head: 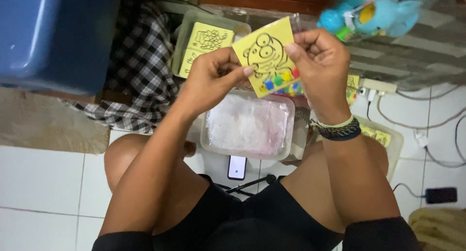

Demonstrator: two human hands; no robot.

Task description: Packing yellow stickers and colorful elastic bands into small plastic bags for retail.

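I hold a small yellow card [268, 57] with a black cartoon outline and a row of coloured dots along its lower edge, partly inside a clear plastic sleeve. My left hand [213, 79] pinches its left edge with the fingertips. My right hand [323, 66] grips its right side, thumb on the front. A beaded band sits on my right wrist. Below the card lies a clear plastic box [247, 126] filled with clear sleeves.
A clear tray [187, 35] with more yellow cards stands behind. A blue bin [53, 35] and checked cloth [141, 71] are at left. A blue plush toy [374, 13], power strip [376, 86] and cables are at right. A phone [237, 167] lies between my knees.
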